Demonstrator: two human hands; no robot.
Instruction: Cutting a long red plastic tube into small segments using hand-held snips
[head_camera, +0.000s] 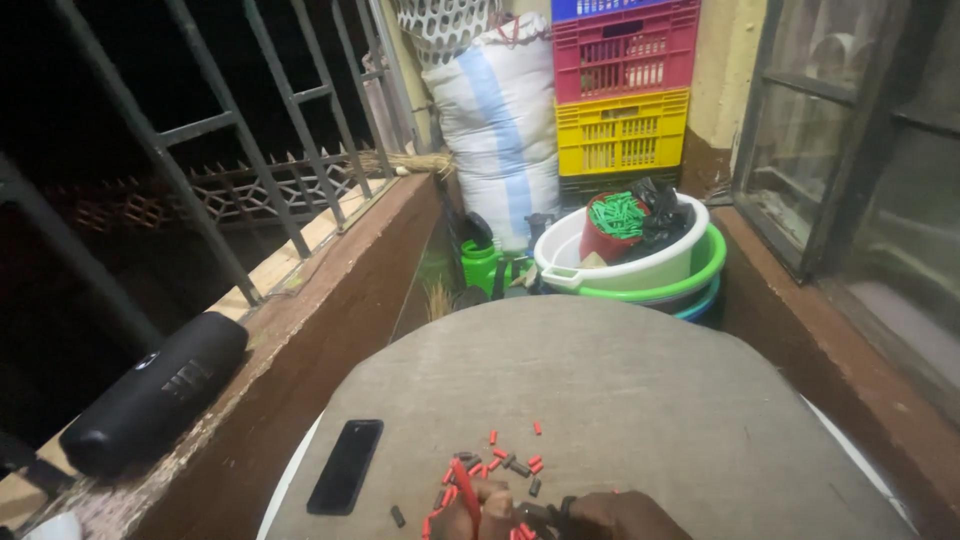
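Both my hands sit at the bottom edge of the view over a round grey table top (620, 390). My left hand (470, 512) pinches a thin red wire (464, 490) that curves up between its fingers. My right hand (620, 516) is closed around a small dark tool (555, 514) whose tip points toward the left hand. Several short red and dark wire bits (505, 462) lie scattered on the table just beyond my fingers. Most of each hand is cut off by the frame.
A black phone (345, 466) lies flat left of the hands. A black cylindrical speaker (150, 394) rests on the ledge at left, under a metal railing (230, 130). Stacked basins (640, 268), a white sack (497, 120) and coloured crates (622, 95) stand beyond the table.
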